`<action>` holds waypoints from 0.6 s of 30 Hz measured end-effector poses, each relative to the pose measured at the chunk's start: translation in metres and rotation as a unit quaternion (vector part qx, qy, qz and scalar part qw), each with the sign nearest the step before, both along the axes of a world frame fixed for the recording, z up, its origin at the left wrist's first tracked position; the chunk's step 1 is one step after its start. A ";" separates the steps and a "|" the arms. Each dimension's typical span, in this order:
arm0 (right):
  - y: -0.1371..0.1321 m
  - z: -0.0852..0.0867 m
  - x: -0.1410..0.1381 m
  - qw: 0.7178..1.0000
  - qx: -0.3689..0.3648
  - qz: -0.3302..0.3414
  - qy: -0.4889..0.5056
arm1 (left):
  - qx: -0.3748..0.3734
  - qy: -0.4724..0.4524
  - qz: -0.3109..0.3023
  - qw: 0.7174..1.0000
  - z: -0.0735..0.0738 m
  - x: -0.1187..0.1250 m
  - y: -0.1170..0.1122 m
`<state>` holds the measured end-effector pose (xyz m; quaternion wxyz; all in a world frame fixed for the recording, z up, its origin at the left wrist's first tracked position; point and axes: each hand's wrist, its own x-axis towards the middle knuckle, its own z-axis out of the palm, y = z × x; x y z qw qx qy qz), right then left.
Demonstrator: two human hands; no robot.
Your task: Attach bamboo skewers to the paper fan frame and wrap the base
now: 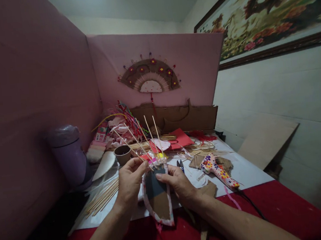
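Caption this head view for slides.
Left hand and right hand hold a cardboard piece with wooden sticks near a glue gun.

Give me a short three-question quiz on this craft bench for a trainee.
1. Multiple choice: the patterned glue gun lies A) on the table, right of the right hand; B) on the floor; C) on the wall.
2. True or false: the right hand holds the cardboard piece, with wooden sticks standing up from it.
3. Fill in: the finished fan hangs on a ____ board.
Key: 1 A; 2 true; 3 pink.
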<state>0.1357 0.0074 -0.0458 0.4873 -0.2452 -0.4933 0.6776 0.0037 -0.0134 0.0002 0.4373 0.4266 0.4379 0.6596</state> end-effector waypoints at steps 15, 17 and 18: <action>0.000 -0.001 0.001 1.000 -0.002 -0.002 0.000 | -0.004 -0.004 -0.005 1.000 0.000 0.001 0.000; 0.000 -0.001 0.001 1.000 0.000 -0.002 0.002 | -0.003 -0.005 -0.004 1.000 0.001 0.001 0.000; 0.001 -0.002 0.001 1.000 -0.001 -0.003 0.000 | -0.003 -0.005 -0.003 1.000 0.001 0.001 0.000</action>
